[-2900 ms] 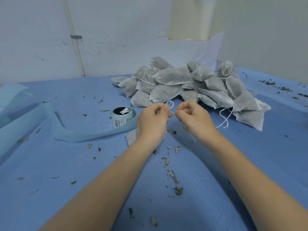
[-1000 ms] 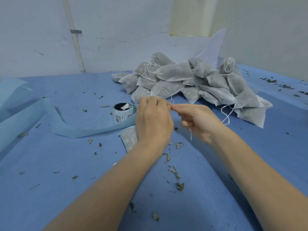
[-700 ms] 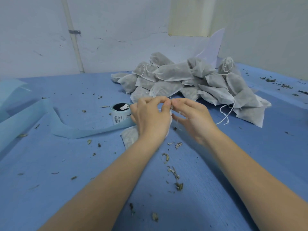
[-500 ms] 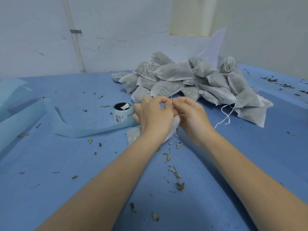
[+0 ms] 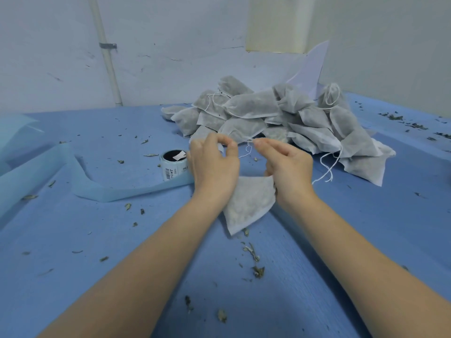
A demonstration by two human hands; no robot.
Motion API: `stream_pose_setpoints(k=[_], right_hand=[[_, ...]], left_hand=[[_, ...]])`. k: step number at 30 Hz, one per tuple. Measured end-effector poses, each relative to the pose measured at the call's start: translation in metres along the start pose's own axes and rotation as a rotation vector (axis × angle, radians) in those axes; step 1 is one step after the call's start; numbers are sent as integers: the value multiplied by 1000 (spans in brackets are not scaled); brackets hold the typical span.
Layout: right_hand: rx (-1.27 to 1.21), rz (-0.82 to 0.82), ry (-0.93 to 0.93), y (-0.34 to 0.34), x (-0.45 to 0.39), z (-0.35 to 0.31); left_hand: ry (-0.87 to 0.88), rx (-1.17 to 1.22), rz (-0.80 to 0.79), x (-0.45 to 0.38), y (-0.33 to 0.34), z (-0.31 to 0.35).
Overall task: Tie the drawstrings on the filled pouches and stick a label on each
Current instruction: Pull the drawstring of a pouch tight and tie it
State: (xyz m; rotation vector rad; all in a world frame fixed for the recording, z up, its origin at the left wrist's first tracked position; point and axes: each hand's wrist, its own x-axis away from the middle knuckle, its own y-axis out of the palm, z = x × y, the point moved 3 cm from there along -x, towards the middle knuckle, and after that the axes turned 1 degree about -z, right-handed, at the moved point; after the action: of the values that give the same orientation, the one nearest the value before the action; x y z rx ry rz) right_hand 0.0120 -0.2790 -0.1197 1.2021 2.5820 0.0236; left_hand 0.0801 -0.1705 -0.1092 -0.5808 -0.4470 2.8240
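Fingers (image 5: 231, 145) of both hands pinch drawstring (image 5: 247, 150) above pouch (image 5: 249, 203); label roll (image 5: 174, 164) and pouch heap (image 5: 280, 118) nearby.

Both hands (image 5: 251, 164) on pouch drawstring (image 5: 247, 150)

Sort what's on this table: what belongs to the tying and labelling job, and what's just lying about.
Part of the job:
- pouch between the hands
- its drawstring, pinched by left hand and right hand
- label roll
- pile of filled pouches

Just lying about:
- light blue strip
- scattered dried leaf bits
- white sheet behind the pile
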Motion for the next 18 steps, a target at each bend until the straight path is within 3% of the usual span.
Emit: stream_pose_setpoints(k=[2, 4, 7, 9, 13, 18], right_hand=[[-142, 101, 42, -3, -4, 0], [-233, 212, 89, -5, -8, 2], [-325, 358, 122, -11, -13, 6], [-358, 398, 100, -14, -16, 9], [-257, 294, 88, -16, -16, 9], [-89, -22, 82, -11, -12, 5]], left_hand=[[-55, 72, -36, 0, 1, -3], [-219, 182, -119, -1, 4, -8], [-504, 435, -331, -2, 13, -12], [-597, 624, -442, 3, 20, -12], [-645, 775, -441, 10, 24, -17], [-666, 841, -422, 9, 20, -19]])
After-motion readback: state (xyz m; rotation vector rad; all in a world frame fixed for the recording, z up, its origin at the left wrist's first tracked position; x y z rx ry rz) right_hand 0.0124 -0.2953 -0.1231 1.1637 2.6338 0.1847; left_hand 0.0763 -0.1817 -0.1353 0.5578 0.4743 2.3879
